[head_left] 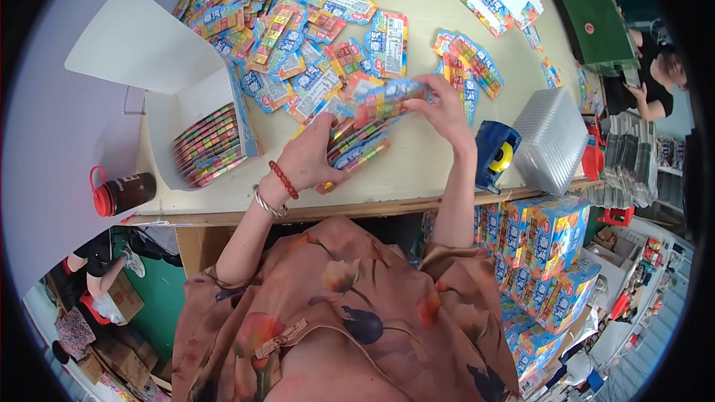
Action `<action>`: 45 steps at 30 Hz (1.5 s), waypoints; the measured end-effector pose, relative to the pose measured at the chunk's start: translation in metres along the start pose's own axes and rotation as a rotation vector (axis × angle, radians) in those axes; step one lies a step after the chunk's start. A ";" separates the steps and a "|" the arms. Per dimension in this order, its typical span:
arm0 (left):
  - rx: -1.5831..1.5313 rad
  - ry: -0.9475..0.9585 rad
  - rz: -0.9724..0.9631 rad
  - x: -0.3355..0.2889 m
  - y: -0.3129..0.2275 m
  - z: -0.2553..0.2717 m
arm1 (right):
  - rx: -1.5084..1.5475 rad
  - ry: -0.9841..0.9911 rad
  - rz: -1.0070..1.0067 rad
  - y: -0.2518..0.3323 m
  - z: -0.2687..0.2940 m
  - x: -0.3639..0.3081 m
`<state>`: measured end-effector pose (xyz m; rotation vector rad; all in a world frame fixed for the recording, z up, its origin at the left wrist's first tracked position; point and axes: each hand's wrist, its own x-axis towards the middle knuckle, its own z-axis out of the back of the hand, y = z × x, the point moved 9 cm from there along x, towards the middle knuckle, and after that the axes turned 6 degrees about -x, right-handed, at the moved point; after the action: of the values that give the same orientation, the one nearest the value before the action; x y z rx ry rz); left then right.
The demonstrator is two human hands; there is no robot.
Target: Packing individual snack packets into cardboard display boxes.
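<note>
Mostly packets (298, 37) strewn over pale table (417, 171); boxes (547, 246) stacked beside.

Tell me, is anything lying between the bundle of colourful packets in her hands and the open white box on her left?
Nothing visible does. Both hands, left hand and right hand, hold the stack of packets above the table. The table strip toward the open white box looks bare; the loose packets lie farther back.

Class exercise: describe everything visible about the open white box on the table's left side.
The open white box looks like cardboard, with blue print along its right side. Its lid flap stands tilted up and back to the left. Inside, colourful candy packs lie in tight rows. It rests near the table's left edge, apart from both hands.
</note>
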<state>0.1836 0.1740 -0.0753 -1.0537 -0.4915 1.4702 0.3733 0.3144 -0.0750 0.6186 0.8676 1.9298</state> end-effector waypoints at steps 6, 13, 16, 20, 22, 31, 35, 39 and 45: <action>0.126 -0.121 -0.155 -0.016 -0.017 -0.010 | 0.428 -0.024 -0.085 -0.005 0.048 -0.031; 0.249 -0.094 -0.141 -0.019 -0.021 -0.011 | 0.524 -0.515 -0.129 -0.010 0.068 -0.016; 0.237 -0.140 -0.151 -0.027 -0.023 -0.009 | 0.383 0.025 -0.033 0.016 0.002 0.016; 0.194 -0.384 -0.241 -0.044 -0.023 -0.002 | 0.355 0.505 -0.178 0.020 -0.051 0.011; 0.157 -0.504 -0.252 -0.055 -0.013 0.000 | 0.312 0.660 -0.200 0.026 -0.063 0.006; -0.115 -0.386 -0.381 -0.044 -0.003 -0.002 | 0.650 0.242 -0.059 0.026 -0.020 -0.013; -0.131 -0.315 -0.336 -0.043 0.000 -0.004 | 0.236 0.178 0.001 0.028 -0.011 -0.035; -0.147 -0.255 -0.273 -0.040 0.002 -0.009 | 0.380 0.001 -0.056 0.013 0.001 -0.033; -0.104 -0.201 -0.369 -0.043 0.003 -0.017 | 0.468 -0.208 -0.190 0.000 0.011 0.004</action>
<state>0.1914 0.1279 -0.0722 -0.8430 -0.8656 1.2347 0.3790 0.3215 -0.0683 0.9554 1.2064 1.4663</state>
